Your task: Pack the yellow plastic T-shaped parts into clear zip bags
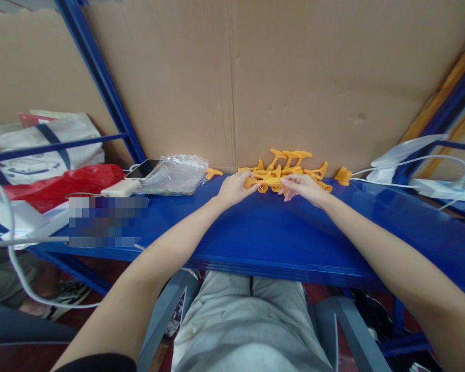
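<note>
My left hand point(234, 189) is closed at the near side of a heap of yellow-orange plastic pieces, thumb and fingers pinching the left end of one long yellow plastic piece point(270, 182). At the other end of that piece, the fingers of my right hand point(305, 189) are also closed on it. Behind both hands, against the cardboard, lies the pile of yellow plastic pieces point(292, 157), some with curved, handle-like tops. Round ends show below the held piece; their exact shape is too small to make out.
A blue table point(263, 232) stands before a cardboard wall point(287, 77). Leftward are a clear plastic bag point(178, 173), a phone point(142, 169), a red bag point(70, 183) and cables. One yellow piece point(214, 173) lies left, another yellow block point(343, 175) right, near a white cable.
</note>
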